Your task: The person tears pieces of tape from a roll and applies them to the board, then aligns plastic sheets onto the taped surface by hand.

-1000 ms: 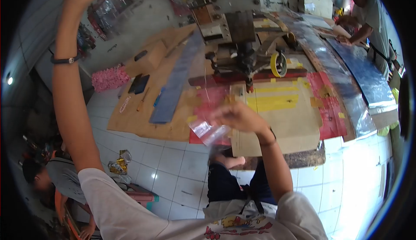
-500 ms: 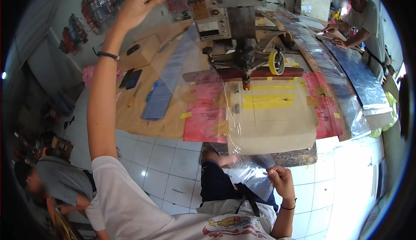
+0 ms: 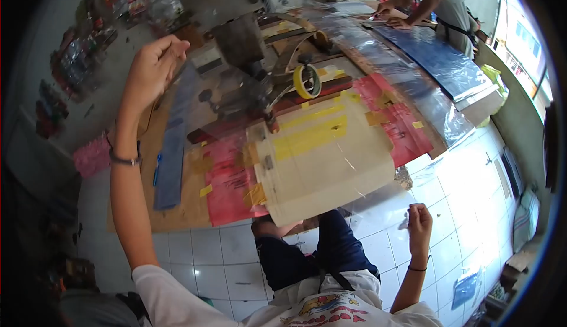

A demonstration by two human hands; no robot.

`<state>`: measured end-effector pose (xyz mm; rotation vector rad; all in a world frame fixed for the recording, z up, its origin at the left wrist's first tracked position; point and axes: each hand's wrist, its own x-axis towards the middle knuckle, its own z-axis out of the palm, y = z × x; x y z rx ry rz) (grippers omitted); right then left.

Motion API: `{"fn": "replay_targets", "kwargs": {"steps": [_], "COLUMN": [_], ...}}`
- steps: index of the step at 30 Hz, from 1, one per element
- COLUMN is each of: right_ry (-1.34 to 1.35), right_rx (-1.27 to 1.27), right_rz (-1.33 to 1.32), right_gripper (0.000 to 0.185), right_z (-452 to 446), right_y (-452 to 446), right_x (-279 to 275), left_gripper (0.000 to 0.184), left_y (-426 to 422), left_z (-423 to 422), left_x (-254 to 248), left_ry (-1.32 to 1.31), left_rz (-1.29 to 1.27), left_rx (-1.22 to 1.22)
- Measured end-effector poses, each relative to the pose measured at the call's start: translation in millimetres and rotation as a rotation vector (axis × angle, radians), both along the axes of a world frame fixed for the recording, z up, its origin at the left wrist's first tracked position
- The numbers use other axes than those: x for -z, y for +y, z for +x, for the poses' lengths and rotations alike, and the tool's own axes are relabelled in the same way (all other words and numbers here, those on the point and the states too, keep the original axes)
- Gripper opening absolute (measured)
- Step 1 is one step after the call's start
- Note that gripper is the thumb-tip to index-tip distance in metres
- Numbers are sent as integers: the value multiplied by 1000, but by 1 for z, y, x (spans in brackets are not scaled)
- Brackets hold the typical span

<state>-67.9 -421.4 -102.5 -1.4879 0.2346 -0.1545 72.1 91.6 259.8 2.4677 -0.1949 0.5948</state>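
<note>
Just one clear sheet [image 3: 381,205] between hands [image 3: 155,70]

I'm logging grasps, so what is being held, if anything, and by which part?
A clear sheet, by its edge, in the right hand. The left hand is pinched shut too, but what it holds cannot be told.

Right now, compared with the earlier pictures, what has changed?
The right hand has moved outward to the right, from over the cream sheet to past its near right corner, drawing out clear film. It still grips the film. The left hand is lower in view but stays raised. The camera view has shifted too. The cream sheet, yellow tape roll and bluish strip stayed put.
</note>
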Motion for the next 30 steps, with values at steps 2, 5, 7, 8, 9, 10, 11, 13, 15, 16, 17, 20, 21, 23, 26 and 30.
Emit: {"fn": "replay_targets", "kwargs": {"steps": [2,5,7,8,9,10,11,13,15,16,17,20,21,23,26,30], "right_ry": [-54,-58,-18,-25,-28,-37,-47,-77,-105,-117,-121,-86,-92,-89,-13,-48], "right_rx": [115,282,331,381,426,473,497,544,656,711,694,636,673,649,759,750], "right_rz": [-106,-83,54,99,128,153,190,263,250,244,250,182,133,142,123,155], "right_gripper": [23,21,19,19,18,18,18,19,21,22,21,22,22,21,27,46], "right_z": [0,-7,-21,-25,-30,-36,-42,-53,-58,-62,-65,-72,-68,-64,-43,-17], "right_y": [-13,-36,-49,-55,-62,-70,-81,-102,-117,-124,-130,-141,-144,-148,-137,-141], "right_x": [-3,24,37,42,48,53,57,58,55,53,49,36,37,35,3,-15], "left_gripper": [29,17,12,12,12,12,12,15,16,17,20,23,25,29,37,37], "left_y": [-22,-80,-124,-146,-165,-183,-201,-232,-262,-275,-286,-303,-304,-301,-291,-265], "left_z": [4,1,2,7,15,27,43,80,109,123,138,169,177,191,177,138], "left_x": [7,-1,-14,-19,-20,-20,-21,-22,-16,-12,-9,4,9,18,14,18], "left_ry": [-241,-449,-517,-546,-578,-617,-660,-707,-650,-619,-584,-471,-473,-474,-329,-31], "left_rz": [178,427,526,545,559,575,589,597,544,519,531,473,444,389,379,-58], "left_rx": [142,269,365,436,507,521,533,592,614,625,596,584,589,601,396,466]}}
